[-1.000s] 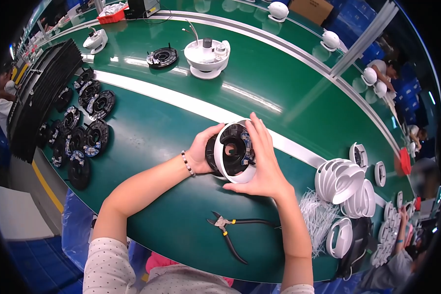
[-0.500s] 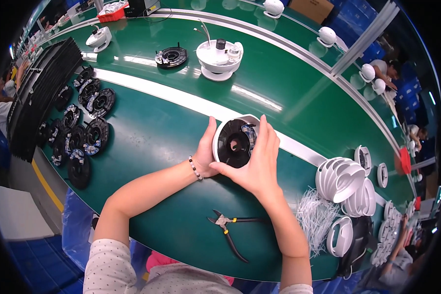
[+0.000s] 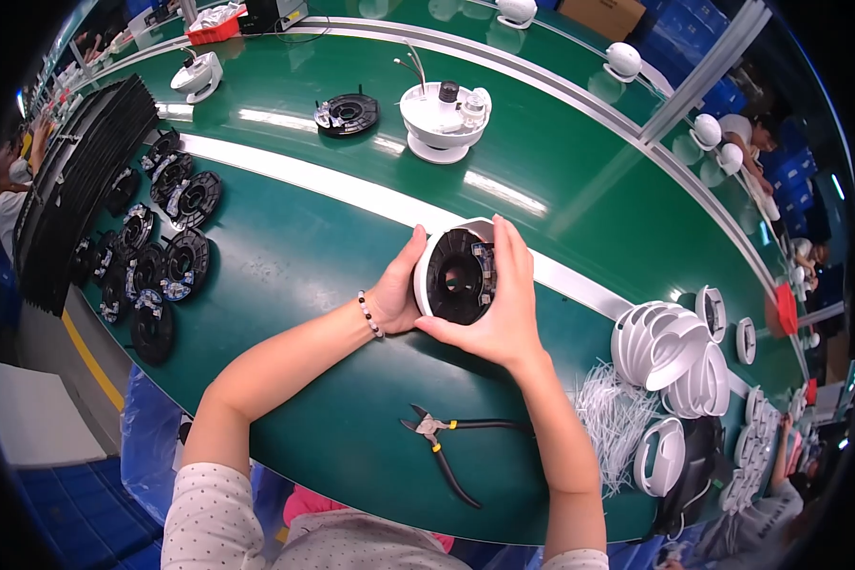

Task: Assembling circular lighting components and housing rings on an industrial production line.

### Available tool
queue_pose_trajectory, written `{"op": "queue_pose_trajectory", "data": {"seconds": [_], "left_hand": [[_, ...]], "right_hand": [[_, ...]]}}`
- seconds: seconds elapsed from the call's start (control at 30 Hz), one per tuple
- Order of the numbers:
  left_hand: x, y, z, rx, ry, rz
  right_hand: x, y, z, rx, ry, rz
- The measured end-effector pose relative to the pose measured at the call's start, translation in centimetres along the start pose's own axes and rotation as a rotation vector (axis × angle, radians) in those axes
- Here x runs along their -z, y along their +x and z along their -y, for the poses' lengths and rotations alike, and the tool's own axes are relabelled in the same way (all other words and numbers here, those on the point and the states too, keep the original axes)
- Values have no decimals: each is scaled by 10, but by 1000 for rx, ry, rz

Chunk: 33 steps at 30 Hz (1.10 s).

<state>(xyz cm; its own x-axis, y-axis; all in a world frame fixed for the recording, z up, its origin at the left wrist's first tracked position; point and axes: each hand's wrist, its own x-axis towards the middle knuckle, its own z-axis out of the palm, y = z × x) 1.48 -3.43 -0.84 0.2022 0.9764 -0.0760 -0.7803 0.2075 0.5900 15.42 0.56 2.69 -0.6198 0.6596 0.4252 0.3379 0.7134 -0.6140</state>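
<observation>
Between my two hands is a round white plastic housing point(image 3: 422, 283) with a black disc point(image 3: 461, 302) seated inside it. A small circuit board point(image 3: 484, 264) lies along the disc's right side, and a hole shows at its middle. My left hand point(image 3: 395, 290) grips the housing's left side, thumb up along the rim. Around the right side wraps my right hand point(image 3: 508, 318), its thumb at the lower edge and its fingers up at the top. Diagonal cutters point(image 3: 429, 427) with black handles lie spread on the green table, left of my right forearm.
Several black discs with boards point(image 3: 188, 264) lie at the left beside a black corrugated stack point(image 3: 85, 180). White ring housings point(image 3: 655, 344) and thin white strips point(image 3: 610, 427) lie at the right. On the belt beyond stand a white base point(image 3: 444, 123) and another black disc point(image 3: 350, 114).
The white base and black disc on the near belt have shifted right; white units on the far belt have shifted left. The held housing has turned slightly, with both hands still around it.
</observation>
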Motion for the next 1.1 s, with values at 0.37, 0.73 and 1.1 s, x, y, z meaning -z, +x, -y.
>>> {"op": "queue_pose_trajectory", "data": {"seconds": [0.37,0.73,1.1], "left_hand": [[-4,0,-2,-2,-90,-64],[3,2,3,36,-58,9],[-31,0,0,-101,-117,90]], "right_hand": [[-9,-10,-2,-182,218,-66],[-12,-6,-2,-47,-80,-23],[-20,-15,2,29,-124,-278]]}}
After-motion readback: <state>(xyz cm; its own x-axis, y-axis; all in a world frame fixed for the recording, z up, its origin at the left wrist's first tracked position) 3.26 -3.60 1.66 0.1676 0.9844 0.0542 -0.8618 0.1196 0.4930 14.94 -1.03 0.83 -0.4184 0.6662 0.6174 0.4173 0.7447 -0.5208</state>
